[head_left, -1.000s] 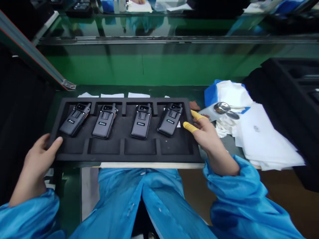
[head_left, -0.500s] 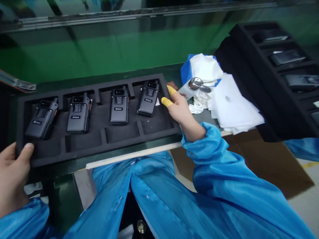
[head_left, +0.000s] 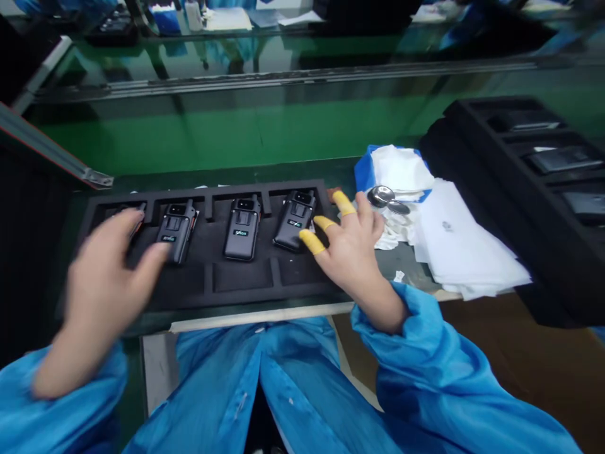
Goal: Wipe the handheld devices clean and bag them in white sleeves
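A black foam tray (head_left: pixel 241 294) lies on the bench before me, with several black two-way radios (head_left: pixel 242 236) in its slots. My left hand (head_left: pixel 106 271), smeared by motion, hovers over the tray's left end with thumb and fingers apart; it hides most of the leftmost radio (head_left: pixel 138 221). Another radio (head_left: pixel 176 232) is just right of its thumb. My right hand (head_left: pixel 347 249) wears yellow finger cots and spreads its fingers at the tray's right end. Its thumb is close to the rightmost radio (head_left: pixel 293 221); I cannot tell whether they touch. Neither hand holds anything.
Right of the tray stand a blue box (head_left: pixel 363 170) with white cloths, a round metal piece (head_left: pixel 380 196) and a stack of white sheets (head_left: pixel 466 239). Stacked black foam trays (head_left: pixel 501 164) with more devices rise at the far right. A metal rail (head_left: pixel 259 79) runs behind the bench.
Both hands have let go of the tray's ends. The left hand has risen over the leftmost radio, and the right fingers have spread. The camera view has shifted, showing more of the background.
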`<action>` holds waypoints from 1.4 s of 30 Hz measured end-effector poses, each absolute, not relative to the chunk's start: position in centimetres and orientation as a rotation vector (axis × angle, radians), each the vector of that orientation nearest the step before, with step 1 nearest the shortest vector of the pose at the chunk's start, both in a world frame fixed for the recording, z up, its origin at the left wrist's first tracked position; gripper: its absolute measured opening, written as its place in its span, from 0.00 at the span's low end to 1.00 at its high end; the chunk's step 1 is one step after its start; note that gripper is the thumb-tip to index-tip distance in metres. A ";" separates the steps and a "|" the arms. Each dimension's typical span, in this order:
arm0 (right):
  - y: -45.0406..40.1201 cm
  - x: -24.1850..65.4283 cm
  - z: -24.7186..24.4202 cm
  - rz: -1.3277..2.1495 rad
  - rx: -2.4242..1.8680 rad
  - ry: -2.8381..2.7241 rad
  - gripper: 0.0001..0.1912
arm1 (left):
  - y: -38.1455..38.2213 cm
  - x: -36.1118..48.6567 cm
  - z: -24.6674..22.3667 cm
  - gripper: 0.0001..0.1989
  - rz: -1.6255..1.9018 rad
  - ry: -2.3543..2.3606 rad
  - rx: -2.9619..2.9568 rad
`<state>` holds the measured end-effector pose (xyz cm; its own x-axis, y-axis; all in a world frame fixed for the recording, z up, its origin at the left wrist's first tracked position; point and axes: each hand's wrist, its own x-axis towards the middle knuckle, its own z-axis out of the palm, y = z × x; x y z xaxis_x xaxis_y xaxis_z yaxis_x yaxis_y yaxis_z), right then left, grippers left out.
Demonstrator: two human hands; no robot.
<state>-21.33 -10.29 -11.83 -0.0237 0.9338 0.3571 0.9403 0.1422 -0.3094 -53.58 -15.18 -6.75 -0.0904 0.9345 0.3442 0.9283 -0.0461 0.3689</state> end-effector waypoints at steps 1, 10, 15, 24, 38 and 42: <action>-10.4 -21.8 -11.9 -0.041 -1.804 -1.997 0.22 | -14.7 -51.0 -6.7 0.27 0.789 2.019 2.262; -10.2 -22.8 -12.9 0.124 -1.798 -2.033 0.35 | -11.9 -41.1 -9.2 0.39 0.162 2.000 2.233; -10.0 -24.3 -11.6 0.232 -1.726 -1.974 0.37 | -11.3 -41.3 -8.6 0.37 0.116 2.116 2.238; -10.3 -26.1 -12.1 0.497 -1.614 -1.776 0.37 | -9.4 -43.8 -8.3 0.41 0.574 1.950 1.720; -11.0 -26.6 -13.1 0.525 -1.538 -1.666 0.30 | -10.1 -43.6 -10.7 0.54 1.174 1.231 0.900; -10.9 -26.6 -12.1 0.768 -1.543 -1.574 0.43 | -10.1 -43.8 -10.9 0.51 1.154 1.219 0.919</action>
